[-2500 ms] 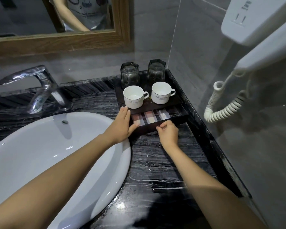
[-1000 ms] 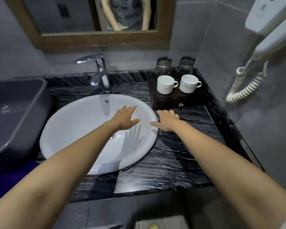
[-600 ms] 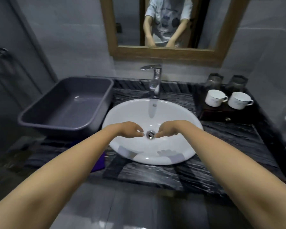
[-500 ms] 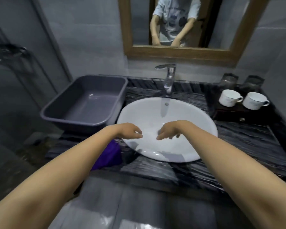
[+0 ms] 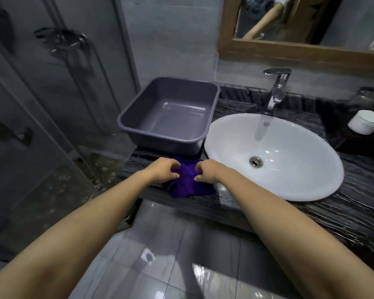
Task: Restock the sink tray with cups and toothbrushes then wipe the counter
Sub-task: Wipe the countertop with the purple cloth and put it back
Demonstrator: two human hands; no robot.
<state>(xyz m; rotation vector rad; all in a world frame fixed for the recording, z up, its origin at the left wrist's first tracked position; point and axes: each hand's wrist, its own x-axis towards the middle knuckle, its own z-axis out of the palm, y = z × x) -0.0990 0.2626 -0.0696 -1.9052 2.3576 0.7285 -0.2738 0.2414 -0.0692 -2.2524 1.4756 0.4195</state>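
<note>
Both hands are gripping a purple cloth (image 5: 189,181) bunched on the dark counter (image 5: 343,214), at 6 o'clock from the grey tub (image 5: 171,114) and at 9 o'clock from the white sink (image 5: 289,169). The left hand (image 5: 163,170) is pinching the cloth's left side with curled fingers; the right hand (image 5: 207,172) is clutching its right side the same way. The cloth's front edge is hanging just over the counter lip. The tap (image 5: 276,87) is standing at the sink's 12 o'clock. A white cup (image 5: 365,125) is sitting on the dark tray (image 5: 354,143) at the sink's 2 o'clock, with a glass (image 5: 364,98) behind it. A mirror (image 5: 300,29) is hanging above.
</note>
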